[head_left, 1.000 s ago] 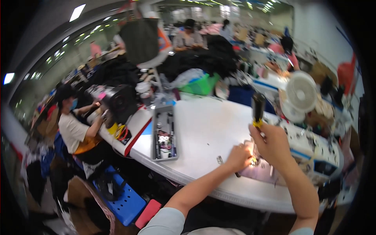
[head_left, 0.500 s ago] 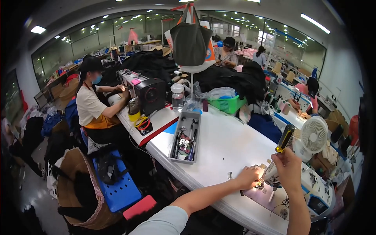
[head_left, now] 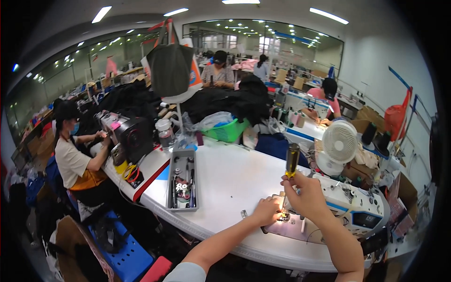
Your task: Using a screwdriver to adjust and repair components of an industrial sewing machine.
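Spreading across the foreground, a white table [head_left: 221, 174] runs beneath the person's forearms, which cover parts of its near edge; the sleeves are cut off at the lower edge of the view. Black cloth [head_left: 225, 110] is heaped beyond the table's far end. At right, a white sewing machine [head_left: 345, 185] lies along the tabletop, its needle end largely blocked from sight by the right hand and forearm. A white fan [head_left: 339, 142] stands just behind it, while a green basket [head_left: 230, 131] sits at the table's far end. A gray tray [head_left: 196, 190] of small parts and pen-like tools rests left of centre, well apart from both hands. The right hand [head_left: 306, 193] is closed around the lower handle of a near-upright screwdriver [head_left: 292, 160], held over the machine's needle end; its tip cannot be made out. The left hand [head_left: 267, 210], fingers bent, lies beside brightly lit metal parts [head_left: 284, 216]; whether it grips anything cannot be told. A small metal piece [head_left: 244, 214] lies nearby.
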Tool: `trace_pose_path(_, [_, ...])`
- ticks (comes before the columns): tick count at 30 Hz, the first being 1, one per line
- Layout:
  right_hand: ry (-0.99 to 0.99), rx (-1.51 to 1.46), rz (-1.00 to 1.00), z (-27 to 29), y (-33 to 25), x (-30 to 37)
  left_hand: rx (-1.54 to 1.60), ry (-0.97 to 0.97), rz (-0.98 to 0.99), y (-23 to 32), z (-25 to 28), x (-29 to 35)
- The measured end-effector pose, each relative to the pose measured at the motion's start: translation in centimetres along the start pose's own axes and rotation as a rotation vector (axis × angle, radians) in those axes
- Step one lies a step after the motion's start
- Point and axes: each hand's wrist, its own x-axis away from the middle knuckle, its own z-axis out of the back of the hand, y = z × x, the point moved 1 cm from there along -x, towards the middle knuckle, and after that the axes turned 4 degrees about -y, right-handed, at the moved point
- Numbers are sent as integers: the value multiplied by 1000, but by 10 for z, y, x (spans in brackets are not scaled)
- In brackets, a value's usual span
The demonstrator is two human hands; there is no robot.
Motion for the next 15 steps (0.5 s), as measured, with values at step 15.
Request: trace_pose_path(15, [76,208,88,-3,9,-4,-98,45,-76,-5,-6,0])
